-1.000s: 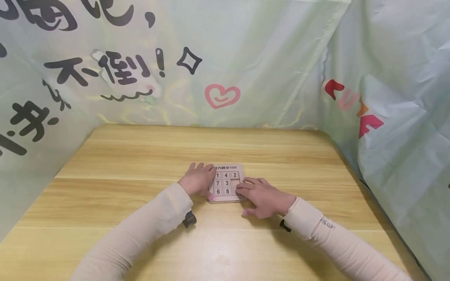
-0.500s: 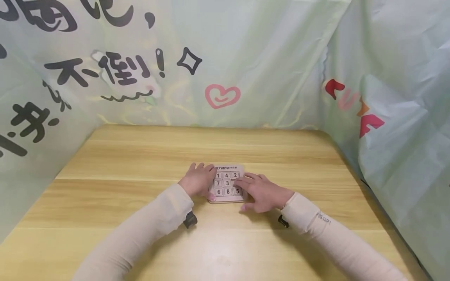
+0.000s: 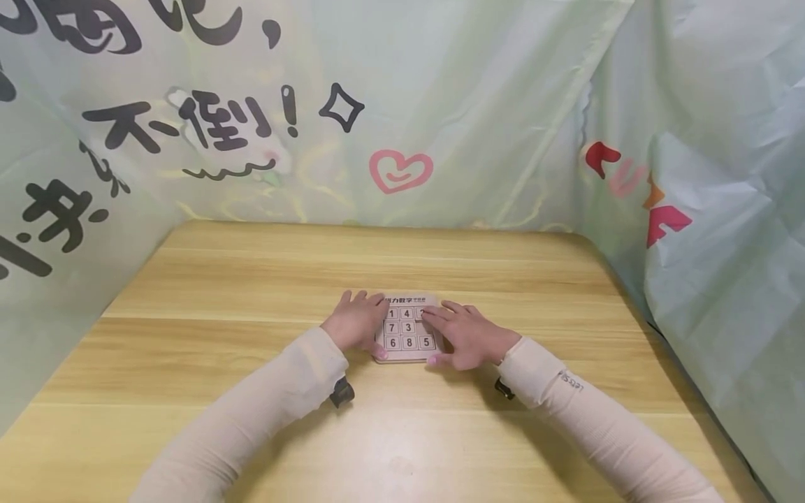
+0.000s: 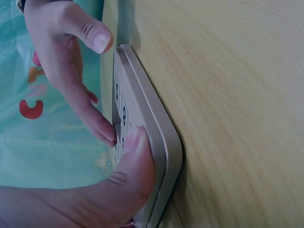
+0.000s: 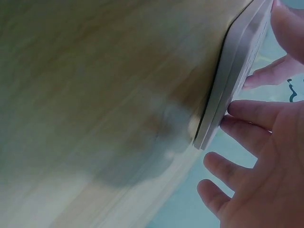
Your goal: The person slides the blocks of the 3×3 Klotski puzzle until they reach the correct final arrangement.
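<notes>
The numeric sliding puzzle [image 3: 408, 334] lies between both hands, inward of the surface's [image 3: 402, 419] far edge. Left hand's [image 3: 354, 323] spread fingers steady its left edge; right hand's [image 3: 468, 339] extended fingers, ungripping, touch tile 2 [image 3: 420, 311].

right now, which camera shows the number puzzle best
The head view: it shows the number puzzle from above, most digits readable. The left wrist shows its edge and a few slanted digits; the right wrist, mainly its edge.
</notes>
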### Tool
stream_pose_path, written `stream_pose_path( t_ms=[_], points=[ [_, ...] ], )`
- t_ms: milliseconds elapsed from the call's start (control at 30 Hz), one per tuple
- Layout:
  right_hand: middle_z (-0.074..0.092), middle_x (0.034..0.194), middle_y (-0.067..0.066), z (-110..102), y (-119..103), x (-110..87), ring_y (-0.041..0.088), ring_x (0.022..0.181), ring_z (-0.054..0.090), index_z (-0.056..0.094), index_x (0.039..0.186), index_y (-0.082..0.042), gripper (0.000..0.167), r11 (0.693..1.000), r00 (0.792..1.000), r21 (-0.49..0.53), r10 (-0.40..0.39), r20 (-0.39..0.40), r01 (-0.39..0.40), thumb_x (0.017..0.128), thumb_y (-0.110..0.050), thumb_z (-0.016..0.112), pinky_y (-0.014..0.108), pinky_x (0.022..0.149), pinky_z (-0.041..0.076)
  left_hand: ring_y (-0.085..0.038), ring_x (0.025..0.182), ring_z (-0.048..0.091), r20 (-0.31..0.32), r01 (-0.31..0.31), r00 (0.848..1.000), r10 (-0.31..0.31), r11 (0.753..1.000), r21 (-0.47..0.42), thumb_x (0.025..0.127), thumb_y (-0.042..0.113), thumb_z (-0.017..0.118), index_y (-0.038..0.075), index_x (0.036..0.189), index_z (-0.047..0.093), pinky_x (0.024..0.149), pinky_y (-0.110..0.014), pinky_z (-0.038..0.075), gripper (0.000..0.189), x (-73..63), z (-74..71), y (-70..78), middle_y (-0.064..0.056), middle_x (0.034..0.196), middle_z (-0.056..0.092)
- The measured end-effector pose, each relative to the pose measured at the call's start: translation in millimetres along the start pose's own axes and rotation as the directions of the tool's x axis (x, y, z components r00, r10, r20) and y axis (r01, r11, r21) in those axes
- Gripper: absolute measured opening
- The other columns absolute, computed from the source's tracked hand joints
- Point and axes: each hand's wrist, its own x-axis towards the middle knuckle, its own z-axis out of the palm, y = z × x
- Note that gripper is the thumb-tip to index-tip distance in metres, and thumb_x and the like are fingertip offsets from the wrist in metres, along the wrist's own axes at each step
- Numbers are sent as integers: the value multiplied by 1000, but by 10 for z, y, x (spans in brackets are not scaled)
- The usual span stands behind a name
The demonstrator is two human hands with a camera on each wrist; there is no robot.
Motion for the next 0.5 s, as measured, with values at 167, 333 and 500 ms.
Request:
stream_pose_path(
  t_ms=[167, 333, 500],
  points=[
    [29, 156, 13, 7, -1, -1, 44, 141, 21, 32, 151, -4, 87, 1000, 1000, -4, 2, 3, -2, 87, -56, 61, 66, 109, 21, -41, 139, 29, 2, 2, 1000, -2, 1000, 5, 67, 54, 79, 5, 148, 37, 116, -57, 15, 104, -8, 2, 0, -12, 155, 31],
    [29, 156, 13, -21, -41, 14, 44, 141, 20, 32, 150, -4, 87, 1000, 1000, -11, 13, -1, -13, 87, -55, 63, 65, 110, 20, -41, 139, 29, 0, 2, 1000, -2, 1000, 11, 67, 54, 79, 5, 148, 37, 115, -58, 16, 103, -14, 0, 5, -12, 155, 31],
    [32, 154, 15, -46, -85, 61, 44, 140, 23, 34, 149, -1, 86, 1000, 999, -13, -26, -27, 26, 87, -53, 64, 65, 110, 23, -40, 139, 30, 4, 4, 1000, -4, 1000, 21, 67, 54, 79, 5, 147, 37, 115, -58, 17, 103, 7, -2, 12, -12, 155, 32]
  ],
)
